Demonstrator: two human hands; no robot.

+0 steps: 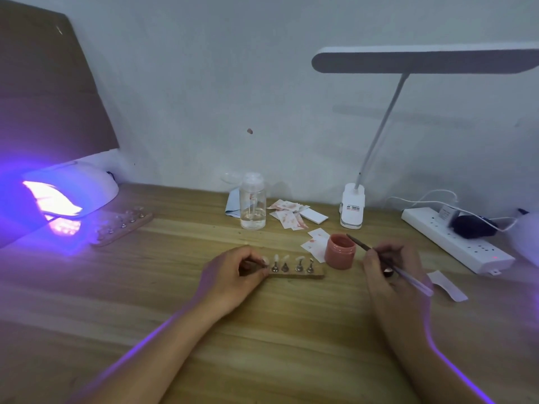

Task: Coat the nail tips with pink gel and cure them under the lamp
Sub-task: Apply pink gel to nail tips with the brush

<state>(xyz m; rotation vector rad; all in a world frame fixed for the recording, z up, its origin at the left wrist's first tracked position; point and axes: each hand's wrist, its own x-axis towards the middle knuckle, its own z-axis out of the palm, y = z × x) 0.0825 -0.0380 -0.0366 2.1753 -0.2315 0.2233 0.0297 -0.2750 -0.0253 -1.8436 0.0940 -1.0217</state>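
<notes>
Just then our left hand [233, 275] pinched the left end of the wooden holder [303, 274] on the bench [262, 330]. Its row of nail tips [285, 259] looked pale, seemingly uncoated. Our right hand [390, 266] gripped the brush [357, 242] just beside the open jar of pink gel [340, 251]. Farther left, a second holder [122, 228] lay by the glowing lamp [87, 188]; we judged coating and curing of this row were yet to do

Single head cam, wide-angle, sat above near edge of wooden desk [291, 360], facing fwd & down toward grey wall [204, 83]. Close in on work area: pink gel jar [340, 251] approx mid-frame, bit right of ctr. Forearms [163, 345] entering from bottom edge, below jar. Lit UV nail lamp [73, 193] far left of jar, desk lamp [408, 59] above-right of jar.
</notes>
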